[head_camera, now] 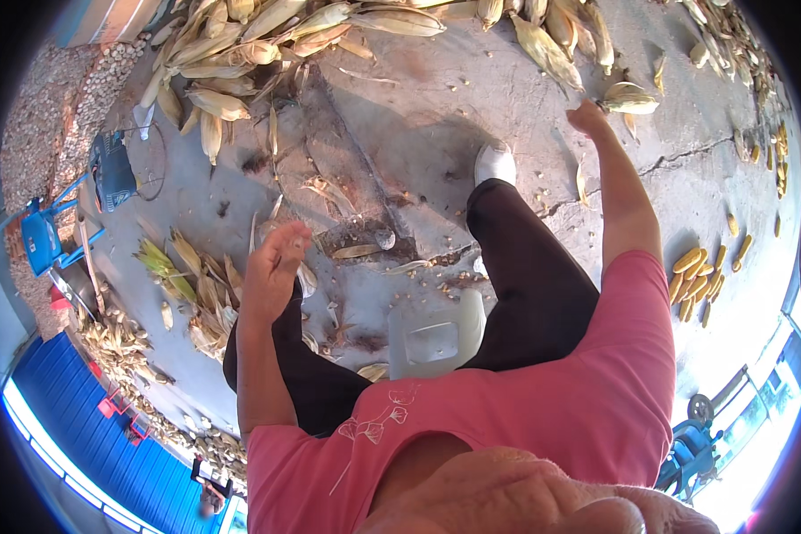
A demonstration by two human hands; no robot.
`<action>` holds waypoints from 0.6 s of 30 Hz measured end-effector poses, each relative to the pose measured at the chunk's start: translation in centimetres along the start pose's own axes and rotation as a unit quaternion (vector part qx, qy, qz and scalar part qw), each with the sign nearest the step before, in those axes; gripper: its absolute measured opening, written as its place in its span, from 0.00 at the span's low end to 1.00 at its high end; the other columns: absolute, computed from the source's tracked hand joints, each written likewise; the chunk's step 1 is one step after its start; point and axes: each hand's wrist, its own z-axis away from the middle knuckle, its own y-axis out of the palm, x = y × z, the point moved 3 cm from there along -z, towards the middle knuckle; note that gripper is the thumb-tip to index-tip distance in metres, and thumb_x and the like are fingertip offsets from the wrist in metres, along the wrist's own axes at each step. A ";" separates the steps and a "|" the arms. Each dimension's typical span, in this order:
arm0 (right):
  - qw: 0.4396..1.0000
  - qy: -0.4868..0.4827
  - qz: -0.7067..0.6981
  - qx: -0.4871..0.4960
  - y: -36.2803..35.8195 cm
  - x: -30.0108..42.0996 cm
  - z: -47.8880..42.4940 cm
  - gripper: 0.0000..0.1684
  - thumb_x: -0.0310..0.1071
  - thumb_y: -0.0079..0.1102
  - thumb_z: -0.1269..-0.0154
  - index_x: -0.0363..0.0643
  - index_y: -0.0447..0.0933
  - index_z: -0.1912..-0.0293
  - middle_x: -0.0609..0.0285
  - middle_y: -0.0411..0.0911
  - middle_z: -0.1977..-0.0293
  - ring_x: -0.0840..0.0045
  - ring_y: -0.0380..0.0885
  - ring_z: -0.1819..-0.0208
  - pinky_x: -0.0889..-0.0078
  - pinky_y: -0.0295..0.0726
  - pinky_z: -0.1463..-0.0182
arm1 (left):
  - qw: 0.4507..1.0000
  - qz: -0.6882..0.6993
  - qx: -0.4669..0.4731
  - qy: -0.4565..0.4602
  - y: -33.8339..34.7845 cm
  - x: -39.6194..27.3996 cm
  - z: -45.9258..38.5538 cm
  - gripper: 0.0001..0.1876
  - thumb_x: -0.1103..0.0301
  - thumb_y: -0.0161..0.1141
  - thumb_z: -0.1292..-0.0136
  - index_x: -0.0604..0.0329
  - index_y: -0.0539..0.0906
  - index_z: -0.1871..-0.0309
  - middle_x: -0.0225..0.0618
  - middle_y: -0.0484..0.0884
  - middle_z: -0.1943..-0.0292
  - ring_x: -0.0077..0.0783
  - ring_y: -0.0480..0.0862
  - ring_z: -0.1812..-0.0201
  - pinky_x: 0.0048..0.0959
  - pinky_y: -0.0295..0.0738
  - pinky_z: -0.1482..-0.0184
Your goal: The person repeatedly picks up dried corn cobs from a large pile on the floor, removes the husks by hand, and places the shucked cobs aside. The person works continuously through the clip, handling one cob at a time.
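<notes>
My right hand (pixel 587 120) is stretched far forward and low, its fingers curled. Right beside it is a dry corn ear in its husk (pixel 631 99), the narrow end meeting the hand; whether the fingers grip it cannot be made out. A longer husked ear (pixel 547 57) points its tip towards that same hand. Raised over my left thigh, my left hand (pixel 277 270) has its fingers loosely extended, with no ear in it. A small dark line by its thumb is too small to identify. Loose husks (pixel 207 294) lie on the floor beyond its outer side.
A heap of unhusked corn (pixel 240 57) spreads ahead. Bare yellow cobs (pixel 697 277) lie at right. A pale plastic stool (pixel 434 334) is between my legs. At left are a blue chair (pixel 40 237), a dark bag (pixel 112 170) and a husk pile (pixel 113 340). Another person (pixel 212 490) is far behind.
</notes>
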 end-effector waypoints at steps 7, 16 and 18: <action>0.986 0.029 -0.035 -0.160 0.1 1.1 -6.4 0.60 0.51 0.70 0.48 0.41 0.45 0.26 0.45 0.58 0.28 0.53 0.58 0.27 0.55 0.65 0.28 | 0.994 -0.084 0.054 -0.041 2.6 -1.9 -2.7 0.19 0.66 0.55 0.26 0.68 0.74 0.38 0.45 0.83 0.46 0.33 0.82 0.43 0.30 0.74 0.41; 0.990 0.049 -0.106 -0.079 4.6 5.8 -2.9 0.41 0.69 0.59 0.45 0.42 0.81 0.48 0.42 0.81 0.50 0.53 0.78 0.44 0.53 0.75 0.40 | 0.973 -0.220 0.057 0.047 4.8 -4.1 -2.6 0.18 0.72 0.58 0.32 0.65 0.76 0.39 0.46 0.82 0.46 0.40 0.83 0.45 0.33 0.75 0.42; 0.992 0.001 -0.089 -0.090 5.9 5.9 -0.9 0.38 0.67 0.59 0.43 0.37 0.83 0.58 0.47 0.84 0.63 0.59 0.85 0.57 0.57 0.82 0.51 | 0.953 -0.279 0.046 0.110 4.5 -5.2 -1.7 0.19 0.72 0.59 0.33 0.64 0.76 0.40 0.47 0.82 0.47 0.42 0.83 0.46 0.33 0.76 0.44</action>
